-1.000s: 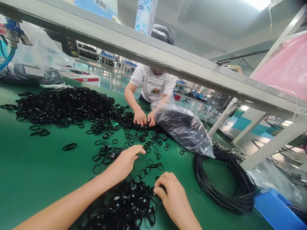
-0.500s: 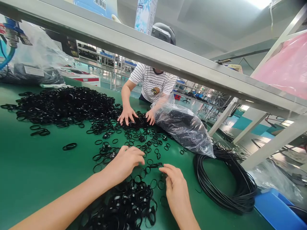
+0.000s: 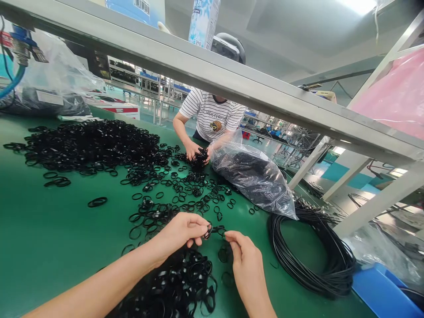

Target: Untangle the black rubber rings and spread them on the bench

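The left hand (image 3: pixel 180 234) is closing narrow, thumb and fingers pinching one end of a small ring cluster (image 3: pixel 216 229), a few thin black rubber loops hooked into each other. The right hand (image 3: pixel 247 265) is gripping the other end with its fingertips, so the cluster is stretching between the two hands over the smooth green desk (image 3: pixel 49 238).

Just below the hands, a near pile (image 3: pixel 179 282) of flat, glossy black bands is lying in a loose tangle. Single rings are lying scattered across the middle of the desk, and a far heap (image 3: pixel 92 143) of the same round loops is spreading wide and matte at the left.

To the right, a crinkled clear plastic bag (image 3: pixel 255 174) is slumping with dark contents inside, and a cable coil (image 3: pixel 311 251) — thin, black, wound in wide circles — is lying beside it. Across the desk, a co-worker in a striped shirt (image 3: pixel 212 117) is holding a clump of rings in both hands under the grey metal shelf (image 3: pixel 232 84).
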A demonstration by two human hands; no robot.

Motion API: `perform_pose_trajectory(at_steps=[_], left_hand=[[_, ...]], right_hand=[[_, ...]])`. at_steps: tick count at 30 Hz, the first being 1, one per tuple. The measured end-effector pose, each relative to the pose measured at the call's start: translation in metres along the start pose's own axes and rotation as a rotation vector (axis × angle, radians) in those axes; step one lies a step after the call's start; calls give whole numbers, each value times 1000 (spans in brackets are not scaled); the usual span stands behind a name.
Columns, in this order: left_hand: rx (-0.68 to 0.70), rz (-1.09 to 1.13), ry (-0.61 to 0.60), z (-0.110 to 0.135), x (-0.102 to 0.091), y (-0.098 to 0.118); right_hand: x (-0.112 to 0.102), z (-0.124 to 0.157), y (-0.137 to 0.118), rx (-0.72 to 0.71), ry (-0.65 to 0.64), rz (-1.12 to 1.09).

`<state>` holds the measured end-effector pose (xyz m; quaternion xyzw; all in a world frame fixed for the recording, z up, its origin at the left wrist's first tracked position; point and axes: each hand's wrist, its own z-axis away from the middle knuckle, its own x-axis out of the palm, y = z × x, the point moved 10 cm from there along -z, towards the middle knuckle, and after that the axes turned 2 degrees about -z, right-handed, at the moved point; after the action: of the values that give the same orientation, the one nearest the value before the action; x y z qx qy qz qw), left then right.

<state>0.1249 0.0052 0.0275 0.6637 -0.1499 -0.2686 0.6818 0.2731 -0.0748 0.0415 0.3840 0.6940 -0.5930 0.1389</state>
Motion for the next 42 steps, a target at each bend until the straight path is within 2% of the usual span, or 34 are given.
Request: perform_pose_trajectory(at_steps=[3, 7, 9, 13, 15, 18, 23, 27, 31, 36, 39, 42], left_hand=[[-65, 99, -36, 4, 13, -6], [-58, 73, -78, 9, 26, -4], [-44, 41, -34, 10, 21, 1], [-85, 9, 140, 11, -7, 8], [-70, -4, 155, 11, -13, 12], [26, -32, 137, 8, -13, 17], [74, -34, 110, 3, -12, 13], [-11, 31, 100, 4, -16, 7], [-23, 90, 61, 5, -11, 7], [16, 190, 39, 4, -8, 13], [49, 253, -7, 4, -7, 18], [78, 205, -7, 2, -11, 19]], right_hand=[[-4, 2, -8, 2, 18, -170], [11, 7, -19, 83, -112, -364], [10, 7, -19, 89, -102, -371], [-13, 0, 9, 145, 90, -383], [-22, -3, 26, 175, 149, -347], [-21, -6, 38, 153, 131, -209], [-5, -7, 21, -60, 67, 79], [-14, -8, 23, -1, 135, 85], [-16, -6, 28, 60, 125, 12], [-10, -1, 10, -67, 127, 16], [4, 2, -5, -128, 38, 84], [20, 6, -25, -249, -38, 225]])
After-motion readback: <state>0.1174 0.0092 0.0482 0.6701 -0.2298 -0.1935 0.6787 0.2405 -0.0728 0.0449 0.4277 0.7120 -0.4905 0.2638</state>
